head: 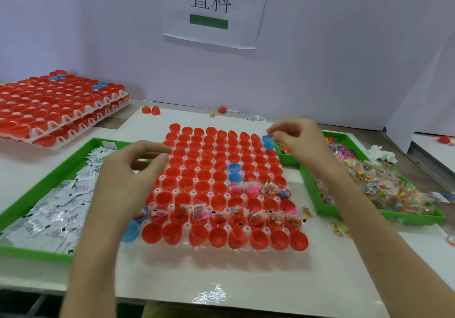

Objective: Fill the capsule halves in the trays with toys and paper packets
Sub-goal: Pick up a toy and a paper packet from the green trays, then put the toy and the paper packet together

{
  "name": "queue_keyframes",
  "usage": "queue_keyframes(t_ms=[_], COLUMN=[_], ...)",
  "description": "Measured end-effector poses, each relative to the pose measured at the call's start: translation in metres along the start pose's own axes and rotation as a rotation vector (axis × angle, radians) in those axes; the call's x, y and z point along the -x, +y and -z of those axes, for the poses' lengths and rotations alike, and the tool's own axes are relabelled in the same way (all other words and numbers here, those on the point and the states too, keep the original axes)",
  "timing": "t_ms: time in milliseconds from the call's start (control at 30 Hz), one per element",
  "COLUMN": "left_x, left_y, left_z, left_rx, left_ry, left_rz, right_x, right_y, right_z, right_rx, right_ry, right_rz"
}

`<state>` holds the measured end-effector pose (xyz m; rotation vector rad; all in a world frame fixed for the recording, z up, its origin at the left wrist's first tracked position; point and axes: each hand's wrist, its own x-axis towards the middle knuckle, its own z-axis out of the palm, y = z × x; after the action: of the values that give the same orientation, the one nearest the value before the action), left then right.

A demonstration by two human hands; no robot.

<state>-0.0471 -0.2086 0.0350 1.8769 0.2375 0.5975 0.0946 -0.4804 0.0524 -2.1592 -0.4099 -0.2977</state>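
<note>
From the head camera, a white tray (161, 178) sits mid-table, packed with red capsule halves (197, 162) and a few blue ones (234, 172). Its second-nearest row (221, 215) holds toy bags and packets.

The left green bin (49, 182) contains white paper packets (61, 206); the right green bin (312, 194) contains clear bags of colourful toys (384, 184).

The left hand (128, 179) hovers loosely curled, holding nothing. The right hand (305, 142) has its fingertips drawn together; whether they pinch anything cannot be told.

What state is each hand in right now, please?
Left hand: open, fingers loosely curved, holding nothing visible.
Right hand: fingertips drawn together; whether they pinch anything cannot be told.
</note>
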Motion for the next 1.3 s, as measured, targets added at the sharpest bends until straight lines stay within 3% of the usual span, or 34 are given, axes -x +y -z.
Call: queue_keyframes(t_ms=[100, 200, 300, 367, 500, 900, 1033, 1133, 1300], left_x=[-0.035, -0.063, -0.069, -0.068, -0.060, -0.054, -0.059, -0.061, -0.063], left_y=[-0.019, -0.044, -0.062, -0.071, -0.076, -0.072, -0.076, -0.082, -0.090], left_z=[0.039, 0.067, 0.071, 0.067, 0.058, 0.060, 0.061, 0.063, 0.065], left_rx=[-0.437, -0.812, -0.898, -0.878, -0.723, -0.410, -0.431, -0.513, -0.639], left_ry=[-0.210, -0.334, -0.354, -0.270, -0.082, 0.183, 0.239, 0.202, 0.000], left_rz=[0.054, 0.185, 0.268, 0.241, 0.180, 0.053, 0.025, 0.052, 0.157], right_x=[-0.026, -0.050, -0.065, -0.065, -0.062, -0.056, -0.058, -0.059, -0.059], right_y=[0.035, 0.073, 0.098, 0.105, 0.106, 0.109, 0.105, 0.100, 0.088], right_z=[0.021, 0.039, 0.044, 0.041, 0.036, 0.043, 0.048, 0.051, 0.052], right_rx=[0.098, 0.362, 0.761, 0.890, 0.835, 0.605, 0.480, 0.394, 0.168], right_ry=[0.095, 0.104, -0.072, -0.139, 0.002, 0.245, 0.301, 0.328, 0.292], right_rz=[-0.092, -0.163, -0.240, -0.277, -0.251, -0.181, -0.147, -0.153, -0.221])
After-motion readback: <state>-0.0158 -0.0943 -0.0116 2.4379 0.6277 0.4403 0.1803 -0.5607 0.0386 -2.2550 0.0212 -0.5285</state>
